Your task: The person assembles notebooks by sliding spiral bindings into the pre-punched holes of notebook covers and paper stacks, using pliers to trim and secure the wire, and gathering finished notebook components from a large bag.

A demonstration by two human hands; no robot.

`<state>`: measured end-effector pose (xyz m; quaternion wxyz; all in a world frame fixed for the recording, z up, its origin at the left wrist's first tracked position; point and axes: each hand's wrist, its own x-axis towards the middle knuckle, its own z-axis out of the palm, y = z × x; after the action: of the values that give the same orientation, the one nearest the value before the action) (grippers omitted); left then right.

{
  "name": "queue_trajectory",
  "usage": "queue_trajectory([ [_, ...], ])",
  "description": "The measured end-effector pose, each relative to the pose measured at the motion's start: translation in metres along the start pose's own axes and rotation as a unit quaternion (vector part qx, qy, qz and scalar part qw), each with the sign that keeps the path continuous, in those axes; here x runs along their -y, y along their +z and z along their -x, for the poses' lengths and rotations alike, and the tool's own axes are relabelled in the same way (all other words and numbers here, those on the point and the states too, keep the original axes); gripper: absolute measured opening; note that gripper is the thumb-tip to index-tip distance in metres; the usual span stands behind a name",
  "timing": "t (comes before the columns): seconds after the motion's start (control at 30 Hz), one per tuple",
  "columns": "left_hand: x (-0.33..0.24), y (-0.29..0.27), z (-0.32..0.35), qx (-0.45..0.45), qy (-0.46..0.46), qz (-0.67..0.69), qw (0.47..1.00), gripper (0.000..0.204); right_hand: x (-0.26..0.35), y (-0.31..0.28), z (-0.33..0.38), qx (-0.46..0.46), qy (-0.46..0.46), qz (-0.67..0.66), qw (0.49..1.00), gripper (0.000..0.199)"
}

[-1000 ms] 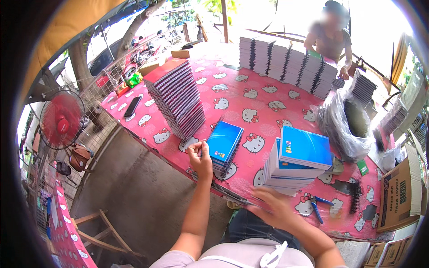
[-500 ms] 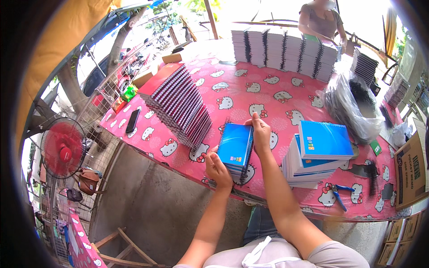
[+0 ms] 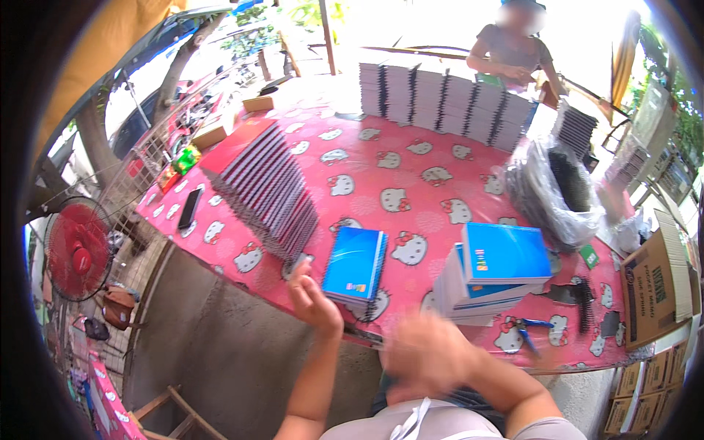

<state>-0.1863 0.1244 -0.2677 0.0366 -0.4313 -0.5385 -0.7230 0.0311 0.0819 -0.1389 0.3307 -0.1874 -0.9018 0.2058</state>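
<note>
Blue spiral notebook stack (image 3: 355,265) flat on table, left hand (image 3: 314,297) beside it with fingers open, right hand (image 3: 429,353) blurred, grip unclear.

The left hand (image 3: 314,299) is raised at the near edge of the counter (image 3: 411,220), fingers loosely open and empty, its forearm rising straight from the lower edge. The right hand (image 3: 429,357) is blurred, held low and close to the body, off the counter's near edge; its grip cannot be made out.
</note>
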Motion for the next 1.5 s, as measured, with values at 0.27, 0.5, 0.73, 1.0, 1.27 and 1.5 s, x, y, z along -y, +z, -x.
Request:
queue_trajectory([
  [0.27,-0.186,0.123,-0.057,0.475,0.069,0.207,0.852,0.021,-0.103,-0.172,0.271,-0.229,0.633,0.432,0.6,0.06],
  [0.5,-0.211,0.211,-0.047,0.755,0.085,-0.107,0.642,0.027,-0.138,-0.169,0.35,-0.15,0.657,0.419,0.609,0.045],
  [0.73,-0.24,0.183,-0.051,0.674,0.046,-0.039,0.736,0.019,-0.131,-0.184,0.354,-0.142,0.613,0.396,0.668,0.024],
  [1.0,-0.258,0.152,-0.031,0.535,0.223,0.041,0.814,0.013,-0.14,-0.186,0.363,-0.18,0.555,0.431,0.688,0.025],
  [1.27,-0.259,0.158,-0.021,0.53,0.183,0.054,0.826,0.017,-0.135,-0.21,0.362,-0.209,0.59,0.414,0.66,0.021],
  [1.5,-0.252,0.153,-0.002,0.377,0.301,-0.045,0.875,0.016,-0.148,-0.224,0.385,-0.211,0.467,0.408,0.756,0.016],
])
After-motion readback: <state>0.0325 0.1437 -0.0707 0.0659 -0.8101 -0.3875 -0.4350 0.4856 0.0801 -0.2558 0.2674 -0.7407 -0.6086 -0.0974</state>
